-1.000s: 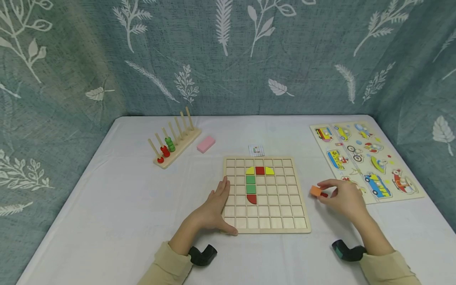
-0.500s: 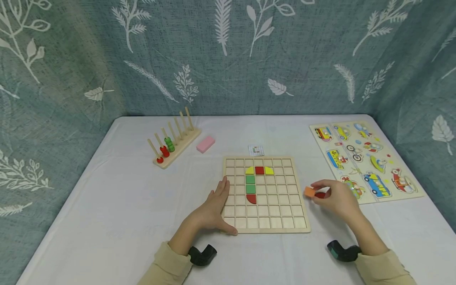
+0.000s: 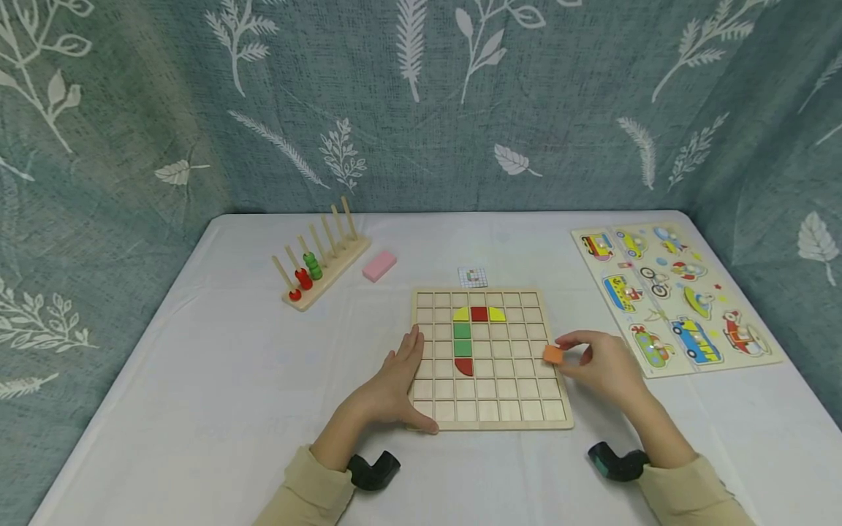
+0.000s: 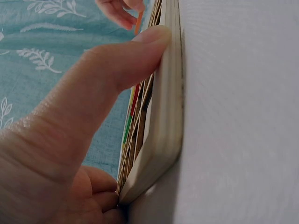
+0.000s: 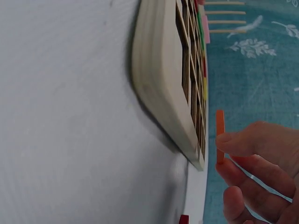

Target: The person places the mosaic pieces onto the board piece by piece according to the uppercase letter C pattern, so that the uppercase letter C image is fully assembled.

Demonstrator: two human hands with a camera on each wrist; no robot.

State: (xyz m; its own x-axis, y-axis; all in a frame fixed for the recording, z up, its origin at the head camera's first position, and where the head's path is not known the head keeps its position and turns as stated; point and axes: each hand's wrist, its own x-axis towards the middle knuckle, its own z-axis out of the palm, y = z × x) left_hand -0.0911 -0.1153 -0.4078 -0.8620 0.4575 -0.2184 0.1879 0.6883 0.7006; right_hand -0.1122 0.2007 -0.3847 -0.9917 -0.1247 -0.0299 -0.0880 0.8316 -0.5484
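Note:
A wooden grid board (image 3: 506, 409) lies mid-table, bearing a yellow quarter piece (image 3: 461, 315), a red square (image 3: 479, 314), another yellow quarter piece (image 3: 497, 315), two green squares (image 3: 463, 340) and a red quarter piece (image 3: 464, 367). My left hand (image 3: 393, 387) steadies its near left corner, straight fingers along the left side and thumb on the front edge. Between thumb and fingertips, my right hand (image 3: 605, 365) pinches a thin orange square tile (image 5: 220, 135); in the head view this overlaps the board's right edge. A red piece (image 5: 184, 219) shows low in the right wrist view.
Behind the board lies a small pattern card (image 3: 473, 277). A peg stand (image 3: 335, 263) with red and green beads is at the back left, beside a pink block (image 3: 379, 266). Vehicle picture puzzle boards (image 3: 647, 314) lie on the right.
My right hand has moved left with the orange tile, from right of the board to its right edge. The red piece on the table is now hidden from the head view. My left hand stays put.

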